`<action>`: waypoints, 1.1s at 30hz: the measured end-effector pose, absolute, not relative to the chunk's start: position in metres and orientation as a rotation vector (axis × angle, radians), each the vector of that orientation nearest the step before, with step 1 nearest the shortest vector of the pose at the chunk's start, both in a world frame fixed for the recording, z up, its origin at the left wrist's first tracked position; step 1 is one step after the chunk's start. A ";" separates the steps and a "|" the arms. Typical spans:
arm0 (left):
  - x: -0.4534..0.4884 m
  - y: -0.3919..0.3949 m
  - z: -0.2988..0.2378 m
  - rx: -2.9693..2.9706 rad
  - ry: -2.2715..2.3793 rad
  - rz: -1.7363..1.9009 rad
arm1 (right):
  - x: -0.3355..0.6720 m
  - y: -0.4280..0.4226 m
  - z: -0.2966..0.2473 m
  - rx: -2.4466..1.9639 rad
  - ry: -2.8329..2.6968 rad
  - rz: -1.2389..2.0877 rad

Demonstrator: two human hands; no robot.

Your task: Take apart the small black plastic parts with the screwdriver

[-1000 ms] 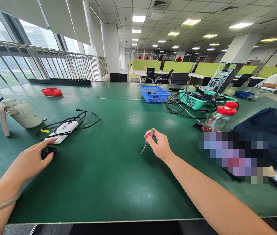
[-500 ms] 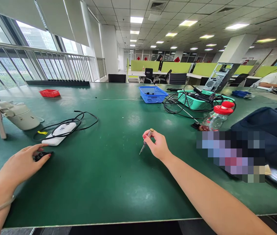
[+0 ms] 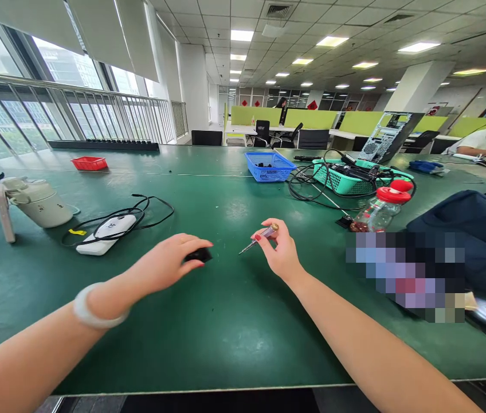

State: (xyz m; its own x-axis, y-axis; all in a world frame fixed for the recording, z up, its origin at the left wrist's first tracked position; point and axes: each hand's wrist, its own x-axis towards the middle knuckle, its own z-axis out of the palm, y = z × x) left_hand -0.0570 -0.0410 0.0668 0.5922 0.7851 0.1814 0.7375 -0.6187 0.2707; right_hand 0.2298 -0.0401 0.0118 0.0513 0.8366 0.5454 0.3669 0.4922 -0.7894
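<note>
My left hand (image 3: 173, 259) is closed on a small black part (image 3: 199, 256), gripped between thumb and fingers over the middle of the green table (image 3: 208, 355). Its exact kind is hard to make out, since the fingers cover much of it. To the right, my right hand (image 3: 282, 251) holds a slim screwdriver (image 3: 264, 237) by its handle. The metal tip slants down and left, toward the black part, with a gap between the two.
A white power bank (image 3: 108, 232) with a black cable lies left, near a cream bottle (image 3: 45, 203). Behind are a red tray (image 3: 89, 164), a blue basket (image 3: 269, 167) and a cable-filled green basket (image 3: 346, 183). A red-lidded jar (image 3: 378, 215) and dark bag (image 3: 470, 241) stand right.
My left hand has carried the small black part from the left side to the table's middle, near the screwdriver. My right hand has tilted the screwdriver flatter, its tip now further left and higher.
</note>
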 end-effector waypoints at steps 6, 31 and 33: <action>0.025 -0.006 0.034 2.636 1.176 0.403 | 0.229 -0.043 0.014 -0.963 -1.523 0.423; 0.021 0.013 0.004 2.288 1.219 0.597 | 0.230 -0.053 0.016 -0.996 -1.914 0.196; 0.021 0.013 0.006 2.307 1.251 0.584 | 0.231 -0.054 0.018 -0.997 -1.869 0.178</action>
